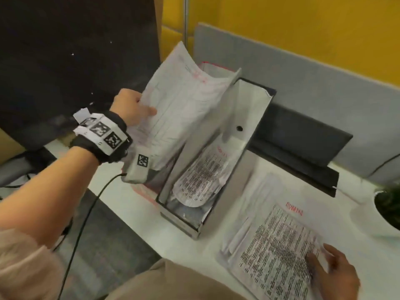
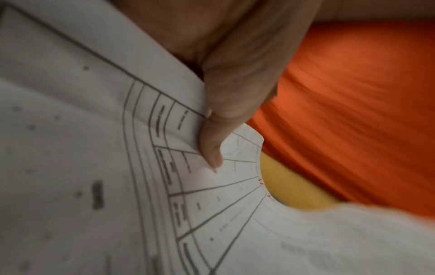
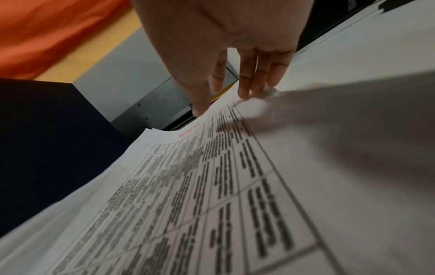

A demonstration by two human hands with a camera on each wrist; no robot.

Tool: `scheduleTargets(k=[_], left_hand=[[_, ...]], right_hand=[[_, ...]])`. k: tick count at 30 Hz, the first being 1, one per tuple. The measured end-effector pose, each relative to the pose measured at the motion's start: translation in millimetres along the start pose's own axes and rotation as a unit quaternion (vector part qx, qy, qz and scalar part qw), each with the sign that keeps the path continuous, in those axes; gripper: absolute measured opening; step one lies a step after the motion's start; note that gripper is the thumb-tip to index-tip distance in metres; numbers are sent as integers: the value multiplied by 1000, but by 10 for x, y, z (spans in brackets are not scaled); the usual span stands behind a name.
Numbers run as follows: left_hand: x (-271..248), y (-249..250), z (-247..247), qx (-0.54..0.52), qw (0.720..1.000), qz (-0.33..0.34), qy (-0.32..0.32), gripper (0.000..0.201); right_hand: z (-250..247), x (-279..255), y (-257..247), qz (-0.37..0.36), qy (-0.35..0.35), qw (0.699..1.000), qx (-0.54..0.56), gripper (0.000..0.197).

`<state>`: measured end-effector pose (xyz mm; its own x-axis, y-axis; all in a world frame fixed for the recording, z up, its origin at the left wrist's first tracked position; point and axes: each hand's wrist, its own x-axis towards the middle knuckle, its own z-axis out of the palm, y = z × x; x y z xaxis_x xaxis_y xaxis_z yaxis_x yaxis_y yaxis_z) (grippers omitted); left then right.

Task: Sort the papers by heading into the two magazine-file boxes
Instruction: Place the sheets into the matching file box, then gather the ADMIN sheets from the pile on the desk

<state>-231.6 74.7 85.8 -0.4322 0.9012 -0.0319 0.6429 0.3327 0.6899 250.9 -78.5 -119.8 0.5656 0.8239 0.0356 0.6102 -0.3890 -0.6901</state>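
My left hand pinches a curled white sheet with a ruled table and a red heading by its left edge, thumb on top. The sheet hangs over the left magazine-file box, which it mostly hides. The right magazine-file box stands beside it and holds curled sheets of dense black text. A stack of papers with a red heading lies on the white desk at lower right. My right hand rests on the stack's near right corner, fingers straight on the top sheet.
A dark monitor stands behind my left hand. A grey partition and a black tray-like object lie behind the boxes. A white pot with a green plant sits at the desk's right edge. A black cable trails from my left wrist.
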Motion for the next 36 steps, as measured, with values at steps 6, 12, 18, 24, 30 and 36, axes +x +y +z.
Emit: scheduleTargets(k=[6,12,18,24,30,36], left_hand=[[105,-122,518,158,983,83,-39,28],[236,-236,896,294,939,43,-170,36],[267,-290,964,342,916,42,-205,39],[223,47,730,164,979,70,-99,36],[-323,814,664,-44,970,237,20,21],[-1154,1376,1223,-199,923,323,-68,17]], right_hand=[[1,-41,-42,-10,-49,991,-123,60],[-2,-80,-51,1,-59,989,-139,65],[-42,-64,-119,21,-79,987,-138,67],[-36,-60,-97,20,-82,988,-131,68],[-13,-38,-31,14,-105,983,-147,66],[3,-77,-55,33,-121,982,-142,63]])
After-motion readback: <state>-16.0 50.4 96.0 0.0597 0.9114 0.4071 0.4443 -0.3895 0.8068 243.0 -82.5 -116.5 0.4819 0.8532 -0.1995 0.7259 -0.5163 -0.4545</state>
